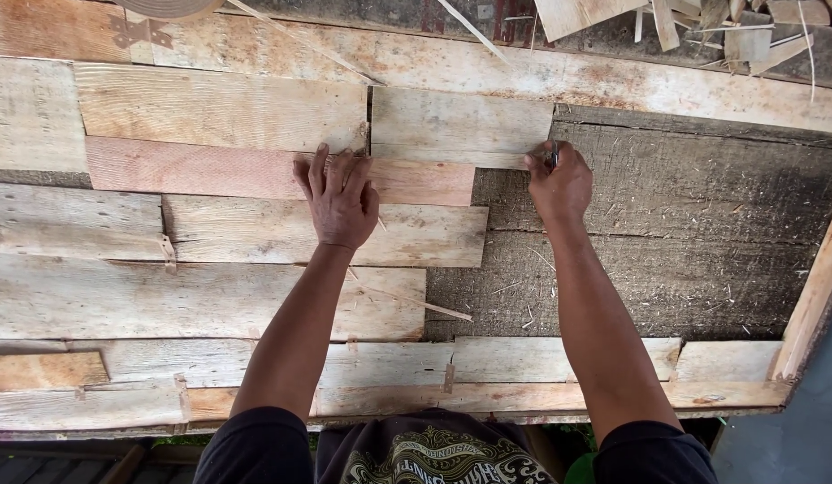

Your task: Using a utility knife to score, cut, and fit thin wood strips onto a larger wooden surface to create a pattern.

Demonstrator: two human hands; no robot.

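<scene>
Plank pale, short: left hand flat beside, right hand gripping edge.

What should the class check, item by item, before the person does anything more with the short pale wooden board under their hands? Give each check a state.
1. Left hand flat, steadying the work: ok; it presses on the reddish wooden plank, fingertips at the short pale wooden board.
2. Right hand at the board's lower right corner: ok.
3. Small dark metal object gripped in the right hand: in place, but what it is: cannot tell.
4. Board's left end butted to the wide pale plank: not ok, a dark gap shows.
5. Board fastened down: cannot tell.
6. Dark rough backing panel clear: not ok, splinters lie on it.
</scene>
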